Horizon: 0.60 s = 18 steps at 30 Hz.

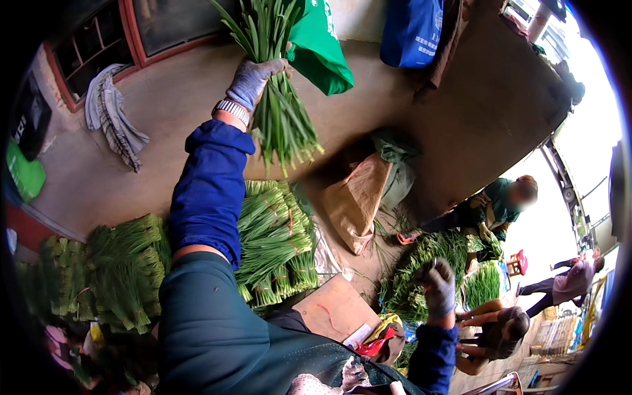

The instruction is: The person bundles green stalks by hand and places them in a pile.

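Note:
My left hand (260, 79), in a greyish-purple work glove, is closed round the middle of a bunch of garlic chives (286, 128), held up at arm's length. Its long flat green leaves fan out above and below the fist. A metal-banded watch (232, 110) is on that wrist. My right hand (438, 286), also gloved, is raised at the right with its fingers curled in. Whatever it may hold is too small to make out. Behind it lies a loose heap of greens (401, 280). Tied bundles of chives (273, 230) are stacked beyond my left forearm.
More stacked bundles (125, 263) lie at the left. In front of me is a brown board (336, 306); past it stands a tan sack (359, 197). Green (322, 56) and blue bags (411, 33) hang by the wall. Co-workers (494, 210) are at the right.

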Each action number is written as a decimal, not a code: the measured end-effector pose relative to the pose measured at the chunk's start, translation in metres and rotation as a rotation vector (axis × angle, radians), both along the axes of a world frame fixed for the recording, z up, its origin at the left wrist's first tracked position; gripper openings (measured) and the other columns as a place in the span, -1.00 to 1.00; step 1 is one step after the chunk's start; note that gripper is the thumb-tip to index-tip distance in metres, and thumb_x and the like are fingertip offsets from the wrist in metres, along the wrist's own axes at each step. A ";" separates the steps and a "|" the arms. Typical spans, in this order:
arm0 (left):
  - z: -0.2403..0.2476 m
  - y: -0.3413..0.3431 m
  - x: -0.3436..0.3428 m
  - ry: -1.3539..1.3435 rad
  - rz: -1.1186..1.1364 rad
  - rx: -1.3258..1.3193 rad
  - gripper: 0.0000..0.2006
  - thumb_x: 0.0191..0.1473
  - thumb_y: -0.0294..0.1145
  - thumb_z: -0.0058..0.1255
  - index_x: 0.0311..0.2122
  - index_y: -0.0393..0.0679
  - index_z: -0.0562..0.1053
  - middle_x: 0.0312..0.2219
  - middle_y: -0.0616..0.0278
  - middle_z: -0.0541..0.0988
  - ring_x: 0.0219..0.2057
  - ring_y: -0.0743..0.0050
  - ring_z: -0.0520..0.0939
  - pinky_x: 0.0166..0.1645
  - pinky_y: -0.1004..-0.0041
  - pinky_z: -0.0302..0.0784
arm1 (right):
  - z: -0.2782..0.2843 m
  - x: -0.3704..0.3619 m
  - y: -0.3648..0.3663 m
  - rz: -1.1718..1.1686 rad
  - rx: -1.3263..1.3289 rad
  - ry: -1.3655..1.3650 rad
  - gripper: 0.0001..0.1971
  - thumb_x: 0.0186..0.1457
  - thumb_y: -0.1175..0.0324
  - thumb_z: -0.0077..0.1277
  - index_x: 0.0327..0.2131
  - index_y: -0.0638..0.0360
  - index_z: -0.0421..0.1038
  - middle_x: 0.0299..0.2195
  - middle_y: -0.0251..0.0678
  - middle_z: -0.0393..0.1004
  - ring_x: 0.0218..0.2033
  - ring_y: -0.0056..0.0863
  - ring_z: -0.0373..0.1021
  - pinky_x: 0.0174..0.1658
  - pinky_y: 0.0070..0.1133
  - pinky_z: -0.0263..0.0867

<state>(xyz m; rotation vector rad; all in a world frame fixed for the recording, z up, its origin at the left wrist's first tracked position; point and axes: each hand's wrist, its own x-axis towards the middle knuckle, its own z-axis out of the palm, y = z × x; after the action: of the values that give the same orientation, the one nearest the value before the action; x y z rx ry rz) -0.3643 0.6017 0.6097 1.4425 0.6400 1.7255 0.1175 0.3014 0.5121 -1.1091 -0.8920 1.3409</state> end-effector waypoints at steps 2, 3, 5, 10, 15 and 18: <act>0.019 -0.028 -0.015 0.053 0.007 -0.058 -0.56 -0.04 -0.34 0.19 -0.02 -0.27 0.46 -0.23 0.21 0.59 -0.42 0.39 0.61 -0.27 0.38 0.55 | 0.031 -0.012 0.047 0.190 0.046 -0.131 -0.78 0.10 0.37 0.06 -0.22 0.27 0.35 -0.43 -0.22 0.50 -0.39 -0.45 0.49 -0.26 -0.39 0.52; 0.025 -0.029 -0.034 0.067 -0.045 -0.078 -0.54 -0.04 -0.33 0.21 -0.01 -0.27 0.46 -0.26 0.19 0.59 -0.42 0.38 0.61 -0.26 0.39 0.55 | 0.054 -0.034 0.068 0.263 0.082 -0.199 -0.79 0.11 0.36 0.06 -0.23 0.27 0.36 -0.44 -0.26 0.49 -0.42 -0.52 0.47 -0.30 -0.46 0.49; 0.039 -0.039 -0.056 0.063 -0.198 -0.092 -0.51 -0.01 -0.26 0.21 0.03 -0.25 0.45 -0.37 0.15 0.59 -0.42 0.37 0.61 -0.28 0.40 0.57 | 0.082 -0.069 0.109 0.398 0.126 -0.343 -0.82 0.13 0.36 0.05 -0.25 0.25 0.39 -0.46 -0.35 0.46 -0.48 -0.64 0.39 -0.39 -0.60 0.38; 0.083 -0.068 -0.065 0.091 -0.170 -0.132 -0.53 0.06 -0.23 0.12 0.08 -0.18 0.43 -0.47 0.16 0.58 -0.42 0.42 0.60 -0.35 0.42 0.59 | 0.140 -0.174 0.197 0.580 0.344 -0.404 -0.82 0.13 0.35 0.08 -0.26 0.26 0.46 -0.51 -0.48 0.42 -0.53 -0.73 0.27 -0.45 -0.70 0.21; 0.097 -0.077 -0.051 0.051 -0.246 -0.217 -0.54 0.05 -0.30 0.14 0.07 -0.17 0.43 -0.44 0.18 0.58 -0.41 0.47 0.61 -0.29 0.44 0.61 | 0.195 -0.266 0.250 0.506 0.593 -0.616 -0.77 0.13 0.28 0.11 -0.27 0.28 0.48 -0.50 -0.43 0.47 -0.52 -0.69 0.35 -0.45 -0.69 0.28; 0.096 -0.081 -0.045 0.118 -0.144 -0.102 -0.60 0.04 -0.28 0.15 -0.02 -0.25 0.49 -0.44 0.16 0.60 -0.39 0.42 0.63 -0.15 0.40 0.58 | 0.208 -0.306 0.270 0.466 0.608 -0.668 -0.74 0.08 0.27 0.15 -0.25 0.28 0.51 -0.48 -0.40 0.50 -0.49 -0.67 0.39 -0.43 -0.67 0.31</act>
<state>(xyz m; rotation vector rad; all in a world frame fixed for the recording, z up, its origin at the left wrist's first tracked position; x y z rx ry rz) -0.4098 0.5209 0.7061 1.4899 0.6599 1.4848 -0.1887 0.5718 0.7201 -0.8844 -1.9929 0.9227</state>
